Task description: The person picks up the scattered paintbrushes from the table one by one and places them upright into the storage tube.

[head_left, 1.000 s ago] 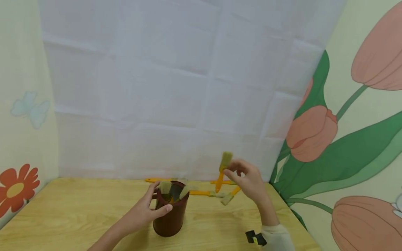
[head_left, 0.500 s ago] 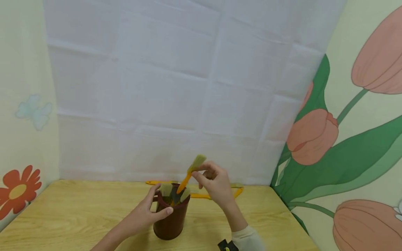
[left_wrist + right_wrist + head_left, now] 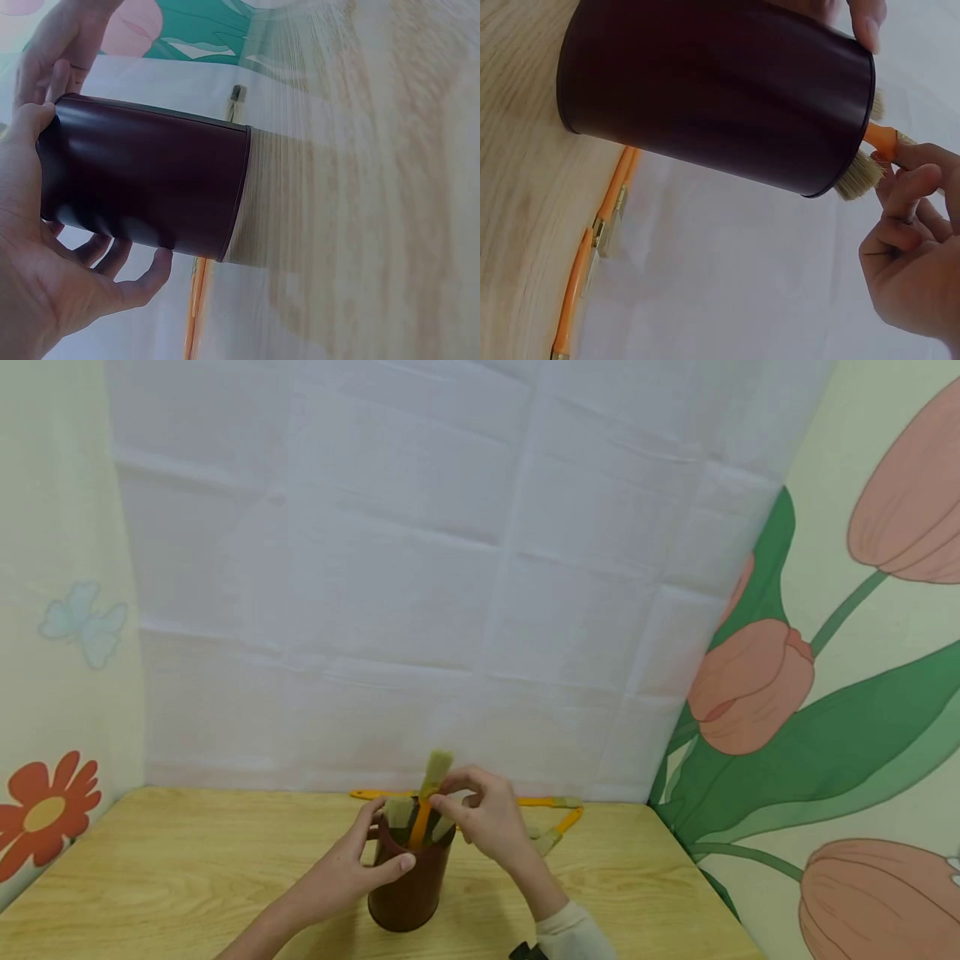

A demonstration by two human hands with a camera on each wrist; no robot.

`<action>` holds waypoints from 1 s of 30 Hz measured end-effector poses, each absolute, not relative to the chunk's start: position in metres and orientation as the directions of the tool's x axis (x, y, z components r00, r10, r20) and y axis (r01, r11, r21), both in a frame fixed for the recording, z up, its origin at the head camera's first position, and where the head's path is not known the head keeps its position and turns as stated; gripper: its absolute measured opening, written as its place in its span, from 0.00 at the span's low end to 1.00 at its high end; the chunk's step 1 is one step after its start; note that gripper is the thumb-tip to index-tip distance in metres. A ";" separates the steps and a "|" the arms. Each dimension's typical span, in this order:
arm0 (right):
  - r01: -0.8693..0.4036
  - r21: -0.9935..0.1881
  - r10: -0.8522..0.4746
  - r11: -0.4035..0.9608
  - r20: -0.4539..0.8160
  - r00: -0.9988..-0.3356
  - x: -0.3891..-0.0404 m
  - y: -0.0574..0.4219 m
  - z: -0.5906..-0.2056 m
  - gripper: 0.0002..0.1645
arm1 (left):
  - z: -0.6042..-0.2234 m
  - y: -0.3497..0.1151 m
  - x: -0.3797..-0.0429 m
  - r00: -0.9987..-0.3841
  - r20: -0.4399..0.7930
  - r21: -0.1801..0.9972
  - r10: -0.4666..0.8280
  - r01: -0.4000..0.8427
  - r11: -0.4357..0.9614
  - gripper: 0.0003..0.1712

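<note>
A dark red-brown cup (image 3: 408,897) stands upright on the table. My left hand (image 3: 345,866) grips it near the rim, thumb on the front and fingers around its far side. Above the mouth, my right hand (image 3: 491,818) pinches a paintbrush (image 3: 437,770) with bristles up and its orange handle lowered inside the rim. Other brushes stand bristles up in the cup; one set of bristles (image 3: 861,178) pokes past the rim in the right wrist view. The handle's lower end is hidden by the cup wall (image 3: 142,176).
Several orange-handled brushes lie behind the cup at the wooden table's (image 3: 187,868) back edge, among them one at left (image 3: 367,794) and one at right (image 3: 562,828). A white cloth (image 3: 360,610) hangs behind; a flower-printed wall (image 3: 862,760) borders the right.
My right hand has carried the brush leftward from the right of the cup and lowered its handle into the mouth. My left hand keeps its grip on the cup.
</note>
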State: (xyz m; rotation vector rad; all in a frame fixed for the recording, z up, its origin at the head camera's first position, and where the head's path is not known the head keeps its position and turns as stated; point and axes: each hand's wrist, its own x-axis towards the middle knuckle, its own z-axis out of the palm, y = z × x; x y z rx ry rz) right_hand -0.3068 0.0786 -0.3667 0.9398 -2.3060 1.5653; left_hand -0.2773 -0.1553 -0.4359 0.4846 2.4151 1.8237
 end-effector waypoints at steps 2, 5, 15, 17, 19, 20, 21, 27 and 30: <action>-0.600 -0.751 -0.385 0.277 0.485 -0.785 -0.307 0.077 -0.368 0.10 | -0.435 -0.155 -0.277 -0.947 0.127 0.948 0.296 0.203 0.244 0.55; -0.601 -0.727 -0.394 0.333 0.472 -0.789 -0.306 0.075 -0.370 0.08 | -0.435 -0.155 -0.276 -0.945 0.130 0.948 0.299 0.207 0.243 0.55; -0.660 -0.636 -0.528 0.400 0.428 -0.733 -0.303 0.070 -0.373 0.06 | -0.434 -0.156 -0.273 -0.943 0.130 0.941 0.305 0.215 0.263 0.55; -0.667 -0.624 -0.545 0.407 0.420 -0.726 -0.302 0.070 -0.374 0.06 | -0.433 -0.156 -0.273 -0.943 0.131 0.941 0.306 0.215 0.260 0.55; -0.664 -0.616 -0.554 0.424 0.403 -0.728 -0.302 0.069 -0.374 0.05 | -0.433 -0.155 -0.273 -0.942 0.137 0.942 0.307 0.220 0.255 0.54; -0.664 -0.607 -0.557 0.436 0.397 -0.729 -0.302 0.069 -0.374 0.04 | -0.433 -0.155 -0.273 -0.941 0.141 0.942 0.309 0.223 0.251 0.54; -0.664 -0.598 -0.560 0.450 0.390 -0.731 -0.301 0.069 -0.374 0.04 | -0.433 -0.155 -0.273 -0.939 0.145 0.942 0.311 0.227 0.247 0.54; -0.664 -0.566 -0.575 0.488 0.363 -0.733 -0.299 0.068 -0.372 0.03 | -0.434 -0.155 -0.273 -0.934 0.158 0.945 0.320 0.237 0.225 0.52; -0.661 -0.574 -0.578 0.483 0.359 -0.733 -0.299 0.068 -0.371 0.03 | -0.435 -0.155 -0.273 -0.936 0.157 0.944 0.316 0.236 0.230 0.53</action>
